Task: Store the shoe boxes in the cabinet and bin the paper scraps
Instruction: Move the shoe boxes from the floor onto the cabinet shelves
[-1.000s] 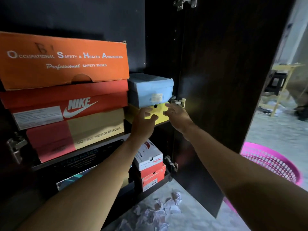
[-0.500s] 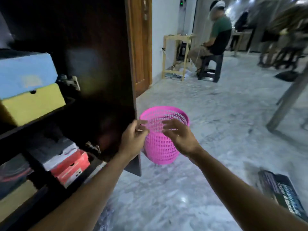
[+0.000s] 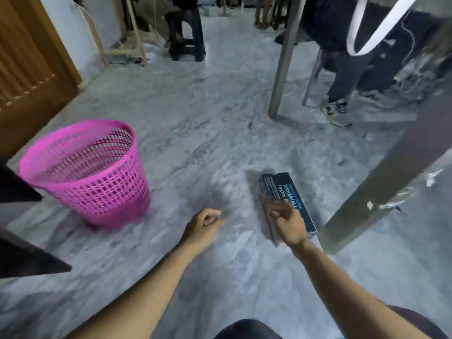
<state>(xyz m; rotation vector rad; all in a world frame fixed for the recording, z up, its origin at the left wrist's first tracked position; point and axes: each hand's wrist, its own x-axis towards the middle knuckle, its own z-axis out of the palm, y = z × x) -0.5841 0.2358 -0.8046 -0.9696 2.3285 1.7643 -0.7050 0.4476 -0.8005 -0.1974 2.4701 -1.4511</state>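
Over the grey marble floor point(image 3: 186, 133), the left hand point(image 3: 204, 225) curls loosely, empty; the half-open right hand point(image 3: 288, 222) reaches above the dark blue cardboard shoe box point(image 3: 281, 187), empty.

two bare forearms are seen, uncovered from wrist to elbow, with no sleeve, watch, bracelet or ring shown. the bare left hand point(image 3: 204, 225) and bare right hand point(image 3: 288, 225) are ungloved. at the bottom edge a rounded dark fabric-covered knee point(image 3: 247, 330) is seen, and a dark reddish cloth patch point(image 3: 413, 320) is glimpsed beside the right arm.
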